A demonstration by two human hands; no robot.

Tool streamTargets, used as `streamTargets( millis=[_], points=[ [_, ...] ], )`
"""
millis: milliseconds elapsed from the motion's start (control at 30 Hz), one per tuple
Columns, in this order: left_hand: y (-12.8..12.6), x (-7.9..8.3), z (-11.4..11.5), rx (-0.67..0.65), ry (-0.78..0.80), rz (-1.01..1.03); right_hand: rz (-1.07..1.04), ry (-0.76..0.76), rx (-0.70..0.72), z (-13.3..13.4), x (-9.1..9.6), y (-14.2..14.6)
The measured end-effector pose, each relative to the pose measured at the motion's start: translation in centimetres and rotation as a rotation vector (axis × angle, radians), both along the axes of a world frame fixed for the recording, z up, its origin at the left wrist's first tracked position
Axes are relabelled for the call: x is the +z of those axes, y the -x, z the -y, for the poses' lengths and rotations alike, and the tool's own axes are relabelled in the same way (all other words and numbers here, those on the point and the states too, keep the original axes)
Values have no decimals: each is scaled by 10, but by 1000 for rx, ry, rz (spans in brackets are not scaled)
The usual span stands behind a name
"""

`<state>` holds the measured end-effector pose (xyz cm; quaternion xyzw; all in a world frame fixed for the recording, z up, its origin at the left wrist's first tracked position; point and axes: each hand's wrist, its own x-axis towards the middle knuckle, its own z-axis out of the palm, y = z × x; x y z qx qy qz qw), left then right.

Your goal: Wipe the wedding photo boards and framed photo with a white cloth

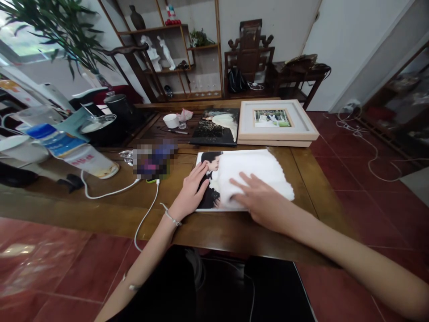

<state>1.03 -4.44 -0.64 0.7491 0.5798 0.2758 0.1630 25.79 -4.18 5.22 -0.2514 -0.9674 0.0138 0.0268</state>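
A photo panel (210,192) with people pictured on it lies flat on the wooden table in front of me. A white fluffy cloth (261,167) covers its middle and right part. My left hand (194,185) rests flat on the panel's left edge, fingers stretched out, holding nothing. On top of the cloth lies my right hand (258,197), its fingers spread and pressing down, slightly blurred. Just beyond the panel are a dark photo panel (214,127) showing a white dress and a light wooden picture frame (273,120), stacked on another.
At the left stand a blue-and-white package (73,150), a black pot (103,127) and a white pitcher (23,147). White cables (147,214) run over the table's near edge. A small white cup (171,120) sits on the dark tea tray (150,127) at the back.
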Motion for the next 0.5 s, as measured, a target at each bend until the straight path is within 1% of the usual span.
streamTargets(
  millis=[67,100,133,200,267,367,500],
  points=[
    [0,1,1,-7,6,-1,-38,17,120,14,-2,7],
    [1,1,1,-14,8,0,-56,30,166,17,-4,9],
    [1,1,1,-22,9,0,-75,41,195,18,-5,11],
    [2,0,1,-27,5,4,-110,51,196,11,-8,11],
    [2,-1,0,-18,-4,10,-128,46,139,-4,-9,9],
    [1,-2,-1,-1,-16,20,-117,21,-2,-28,-9,3],
    [0,0,0,-6,-18,21,-104,-66,-162,-52,-9,-7]
  ],
)
